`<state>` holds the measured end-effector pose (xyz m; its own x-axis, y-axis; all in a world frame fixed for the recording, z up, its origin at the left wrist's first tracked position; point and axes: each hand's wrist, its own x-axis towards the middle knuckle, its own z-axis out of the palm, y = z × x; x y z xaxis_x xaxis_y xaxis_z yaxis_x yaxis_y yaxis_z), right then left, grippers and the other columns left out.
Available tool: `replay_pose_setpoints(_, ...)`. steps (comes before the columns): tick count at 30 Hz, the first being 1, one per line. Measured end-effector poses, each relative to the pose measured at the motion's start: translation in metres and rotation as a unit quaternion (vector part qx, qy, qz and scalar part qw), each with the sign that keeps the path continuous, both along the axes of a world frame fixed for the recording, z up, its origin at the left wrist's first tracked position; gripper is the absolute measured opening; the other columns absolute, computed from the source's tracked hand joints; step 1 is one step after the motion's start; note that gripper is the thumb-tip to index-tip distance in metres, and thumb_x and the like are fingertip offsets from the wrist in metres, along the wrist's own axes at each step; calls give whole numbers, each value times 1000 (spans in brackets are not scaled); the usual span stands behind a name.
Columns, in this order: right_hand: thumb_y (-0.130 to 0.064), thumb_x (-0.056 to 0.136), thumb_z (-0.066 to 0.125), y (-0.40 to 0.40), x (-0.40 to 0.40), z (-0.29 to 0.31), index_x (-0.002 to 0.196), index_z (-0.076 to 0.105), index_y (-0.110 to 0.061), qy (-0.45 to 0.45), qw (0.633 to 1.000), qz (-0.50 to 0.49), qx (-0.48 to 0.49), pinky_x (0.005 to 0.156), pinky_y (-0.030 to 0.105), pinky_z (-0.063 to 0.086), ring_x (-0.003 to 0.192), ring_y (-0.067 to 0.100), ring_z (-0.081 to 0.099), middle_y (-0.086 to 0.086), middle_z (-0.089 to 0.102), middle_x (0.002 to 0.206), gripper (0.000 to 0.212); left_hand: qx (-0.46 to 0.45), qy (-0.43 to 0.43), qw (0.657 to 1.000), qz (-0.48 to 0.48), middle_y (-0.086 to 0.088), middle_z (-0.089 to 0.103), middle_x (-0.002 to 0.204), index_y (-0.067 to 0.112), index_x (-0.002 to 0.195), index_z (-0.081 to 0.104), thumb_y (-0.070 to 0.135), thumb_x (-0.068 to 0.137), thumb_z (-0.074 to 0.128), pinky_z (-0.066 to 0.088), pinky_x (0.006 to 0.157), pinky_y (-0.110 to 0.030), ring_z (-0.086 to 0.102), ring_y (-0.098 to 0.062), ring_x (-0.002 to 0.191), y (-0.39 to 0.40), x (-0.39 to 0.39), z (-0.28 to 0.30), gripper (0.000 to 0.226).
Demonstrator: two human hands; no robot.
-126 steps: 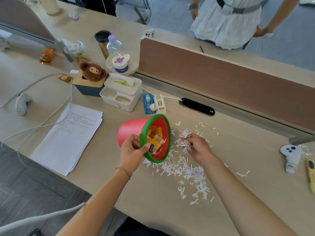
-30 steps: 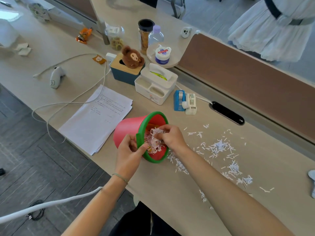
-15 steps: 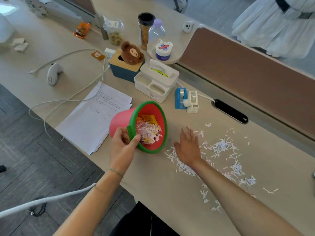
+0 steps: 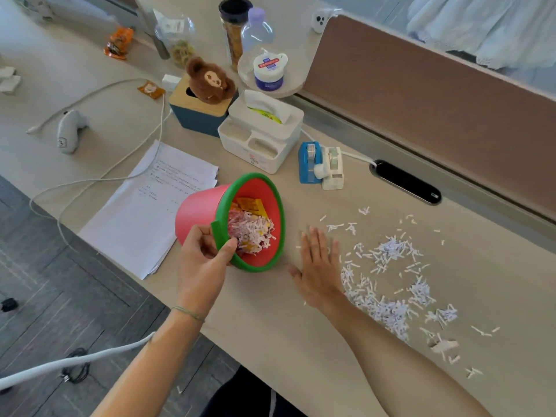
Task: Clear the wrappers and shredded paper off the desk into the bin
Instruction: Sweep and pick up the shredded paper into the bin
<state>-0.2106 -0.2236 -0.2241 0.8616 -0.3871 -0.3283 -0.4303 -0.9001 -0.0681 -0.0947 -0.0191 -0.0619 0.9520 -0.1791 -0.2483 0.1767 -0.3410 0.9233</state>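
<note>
Near the desk's (image 4: 270,326) front edge, the red bin (image 4: 198,212) with a green rim is tipped on its side, mouth facing the right hand (image 4: 319,266). Left hand (image 4: 201,263) grips the bin's rim, thumb hooked inside. Within the bin: a heap of shredded paper (image 4: 249,231) over yellow wrappers (image 4: 251,205). Right hand lies flat and open just beside the bin's mouth, fingers spread. Loose shreds (image 4: 388,284) are scattered beyond that hand, farther from the bin.

Light wood desk (image 4: 270,320), brown divider panel (image 4: 421,85) along its back edge, grey plank floor (image 4: 45,296) at left, even daylight.
</note>
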Motion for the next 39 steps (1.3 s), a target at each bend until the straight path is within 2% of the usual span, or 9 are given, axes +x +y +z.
replay_pose_setpoints(6,-69,97,10,-45,-14,2,160,0,-9,10,995,-100,-24,123,58,-3,156,27,-12,11,-8,169,88,-3,3,1000,-14,-26,58,89,26,88,60,46,74,77,57,80,-68,56,-30,75,-16,-1,-7,29)
replay_pose_setpoints(11,-68,98,6,-48,39,19,159,-12,-13,-15,1000,-18,-11,122,59,-10,153,29,-23,11,-25,164,84,-15,3,1000,-18,-4,54,75,25,88,61,47,73,76,56,78,-69,53,-22,73,-31,-4,-10,31)
replay_pose_setpoints(14,-65,99,10,-57,55,12,158,-14,-12,9,1000,-2,-8,122,61,-2,153,29,-23,11,-25,165,83,-11,-4,1000,-16,-15,57,81,26,89,61,49,74,76,56,80,-69,56,-35,76,-35,1,-10,31)
replay_pose_setpoints(16,-66,99,8,-69,41,4,158,-13,-12,11,999,-43,6,122,60,-2,154,27,-17,9,-20,167,83,-14,1,1000,-9,-17,59,83,27,89,62,49,73,77,57,82,-69,58,-41,80,-35,5,-11,31)
replay_pose_setpoints(22,-67,99,11,-70,-30,5,159,-8,-9,-4,992,-125,-9,124,56,-3,155,23,-13,8,-14,167,85,-27,6,1000,-13,-10,54,82,27,88,61,50,73,77,57,81,-69,54,-29,78,-38,7,-11,32)
replay_pose_setpoints(27,-60,100,26,-6,-5,17,161,0,-14,-21,995,97,32,122,58,-10,154,25,-19,9,-10,169,81,-28,4,999,-17,-9,55,83,30,85,61,48,73,77,59,81,-67,57,-30,81,-40,5,-4,27)
replay_pose_setpoints(29,-62,100,23,7,0,12,161,6,-14,0,993,117,23,123,58,-7,155,25,-18,10,-4,170,79,-29,3,999,-18,-9,55,83,29,85,61,46,73,77,60,80,-66,58,-30,81,-40,3,-4,26)
replay_pose_setpoints(33,-60,101,18,-25,-15,8,159,-6,-9,25,998,48,-13,122,58,-2,152,27,-27,12,-24,166,81,-29,5,999,-24,-7,57,81,32,84,62,48,72,77,59,81,-68,57,-28,79,-39,1,-8,25)
replay_pose_setpoints(39,-65,101,13,-87,-40,17,159,-10,-12,17,998,-66,9,123,55,-9,153,23,-23,8,-24,166,82,-27,3,999,-31,12,54,68,32,82,62,49,70,76,58,79,-68,54,-20,70,-50,-6,-11,26)
